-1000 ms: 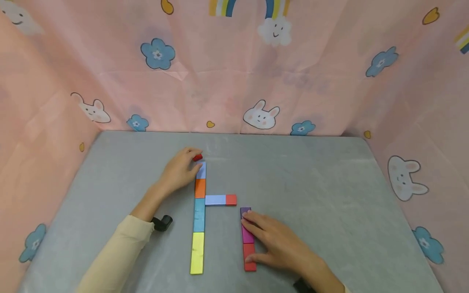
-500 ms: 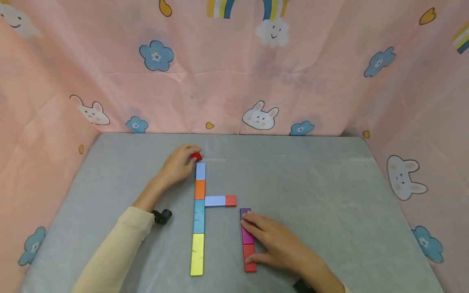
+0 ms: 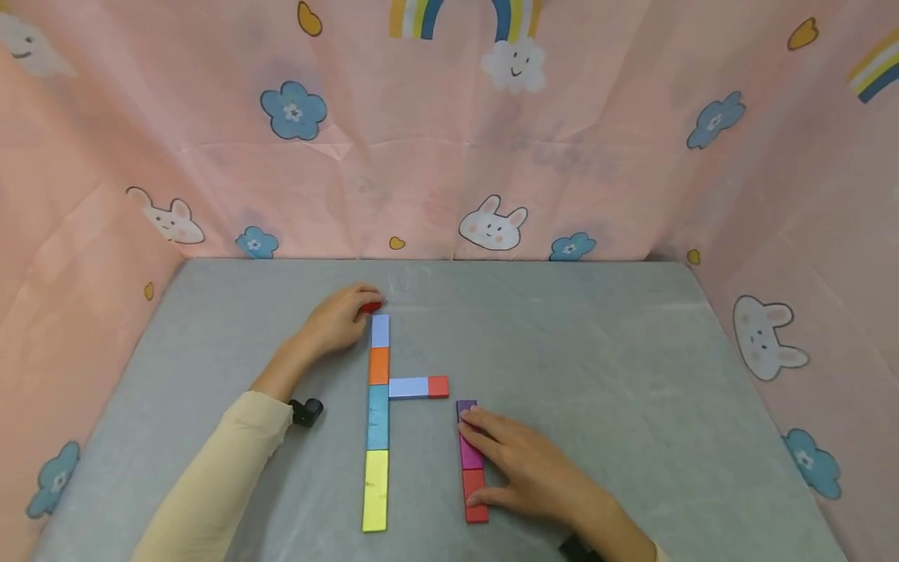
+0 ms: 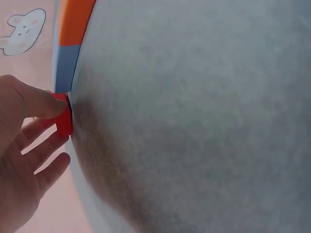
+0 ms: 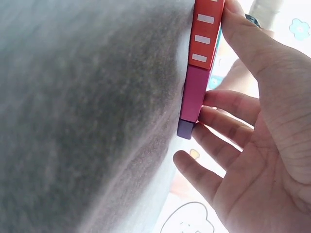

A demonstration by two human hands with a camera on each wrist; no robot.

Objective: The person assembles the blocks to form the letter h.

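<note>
My left hand (image 3: 333, 318) pinches a small red block (image 3: 371, 307) between thumb and fingers, right at the far end of a straight column. In the left wrist view that red block (image 4: 64, 119) meets the end of the light blue block. Nearest it in the column is a light blue block (image 3: 380, 331), followed by orange (image 3: 378, 365), blue (image 3: 378, 417) and yellow (image 3: 375, 492). With extended fingers, my right hand (image 3: 527, 464) touches a shorter row: purple (image 3: 467, 405), magenta (image 3: 469, 454) and red (image 3: 474, 488) blocks. White marks show on that red block's side (image 5: 202, 40).
A light blue block (image 3: 409, 388) and a small red block (image 3: 438, 386) branch rightward from the column's middle. Everything lies on a grey tabletop (image 3: 618, 375). Pink printed cloth (image 3: 421, 156) walls the back and sides.
The left thumb came off the light blue block. The red block was turned in the fingers and brought slightly down toward the column's far end. My right hand stays on its row.
</note>
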